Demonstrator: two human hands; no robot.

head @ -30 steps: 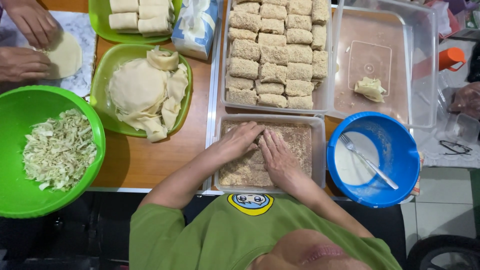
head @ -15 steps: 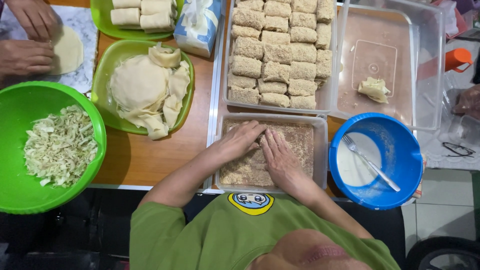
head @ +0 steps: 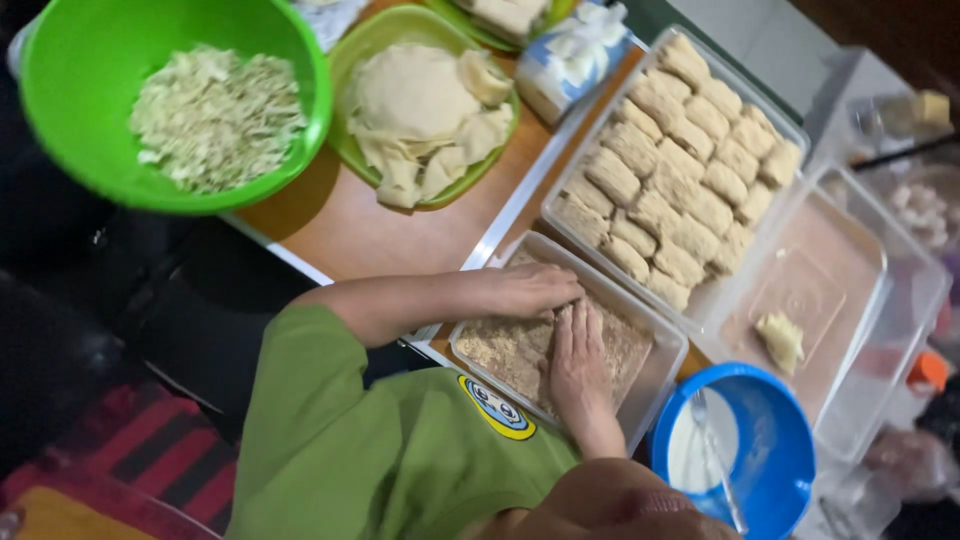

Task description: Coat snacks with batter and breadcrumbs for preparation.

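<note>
Clear plastic crumb tray (head: 655, 345) on the counter (head: 400, 235) holds both hands, left hand (head: 530, 290) and right hand (head: 578, 355), grips spread flat, below a blue-and-white bag (head: 572, 60).

blue bowl (head: 790, 470) blocks right, left free

Both hands are lying flat in a clear tray of breadcrumbs (head: 500, 350), the left hand (head: 525, 290) crossing above the right hand (head: 578, 355). A blue bowl (head: 775, 455) is sitting just right of it; a tray of breaded rolls (head: 675, 170) is lying beyond, and a green bowl of shredded cabbage (head: 215, 115) is standing far left.
</note>
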